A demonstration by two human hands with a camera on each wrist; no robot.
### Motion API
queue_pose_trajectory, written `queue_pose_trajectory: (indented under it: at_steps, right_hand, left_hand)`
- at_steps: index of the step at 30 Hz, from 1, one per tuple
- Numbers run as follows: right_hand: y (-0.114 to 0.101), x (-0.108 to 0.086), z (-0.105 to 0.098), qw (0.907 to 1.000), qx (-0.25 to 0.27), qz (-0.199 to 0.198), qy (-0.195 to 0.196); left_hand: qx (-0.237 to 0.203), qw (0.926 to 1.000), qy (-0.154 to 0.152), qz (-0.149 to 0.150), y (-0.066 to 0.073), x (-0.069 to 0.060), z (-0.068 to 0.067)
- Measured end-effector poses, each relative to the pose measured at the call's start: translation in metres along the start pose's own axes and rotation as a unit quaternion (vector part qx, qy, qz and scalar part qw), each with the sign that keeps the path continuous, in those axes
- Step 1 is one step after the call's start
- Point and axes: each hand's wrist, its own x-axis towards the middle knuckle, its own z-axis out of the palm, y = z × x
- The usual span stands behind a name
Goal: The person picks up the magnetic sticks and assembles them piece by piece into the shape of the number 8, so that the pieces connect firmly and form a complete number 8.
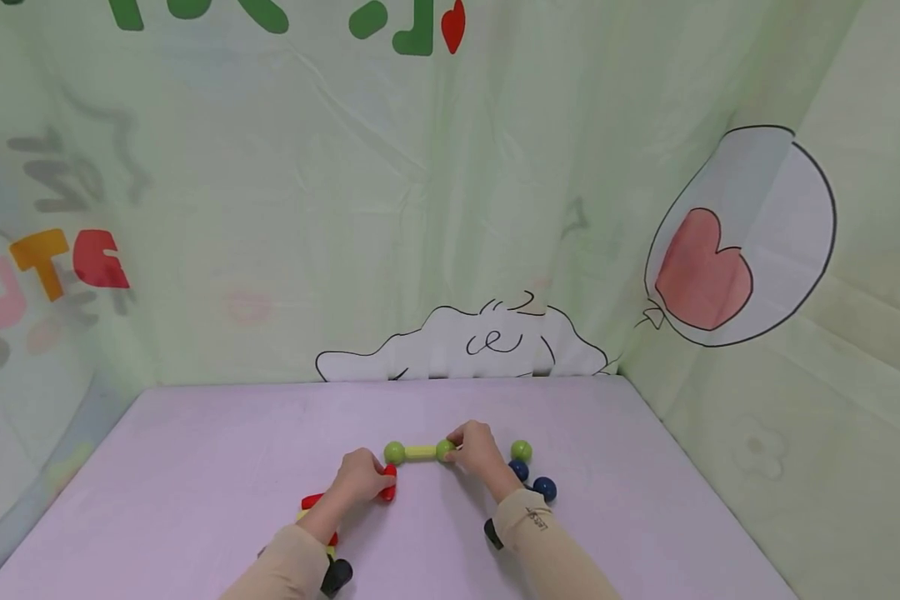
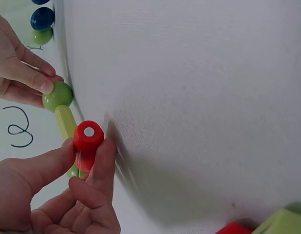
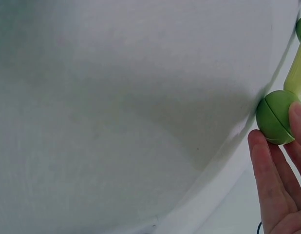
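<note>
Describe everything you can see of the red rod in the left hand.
The red rod is short, with rounded edges, and looks like glossy plastic. A pale, round disc is set in the end that faces the left wrist camera. The left hand pinches it by its sides. In the head view it points away from the person, its far end close to the left green ball; whether they touch is unclear.

Head cam: fwd/down, wide, table (image 1: 630, 517) at 6 o'clock. Wrist cams: close-up, L hand (image 1: 358, 477) at 8, R hand (image 3: 279, 192) at 4; both share yellow bar (image 2: 65, 121).
</note>
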Motion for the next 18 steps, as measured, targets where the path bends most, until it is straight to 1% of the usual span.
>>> queue_pose_trajectory:
  at_steps: [5,10,18]
  right_hand:
    - [0.0001,0.0000,0.0000,1.0000,-0.002,0.000,0.001]
    - [0.0020,0.0007,-0.0006,1.0000,-0.001,0.001,-0.002]
    - [0.0037,0.0019,0.0010,1.0000,-0.007,0.002,-0.003]
  left_hand:
    - [0.006,0.9998,0.012,0.017,0.0018,0.0006,0.0010]
    - [0.005,0.9997,0.014,0.022,0.0028,0.0011,0.0021]
    - [-0.015,0.9998,0.010,0.004,0.0040,0.0028,0.0042]
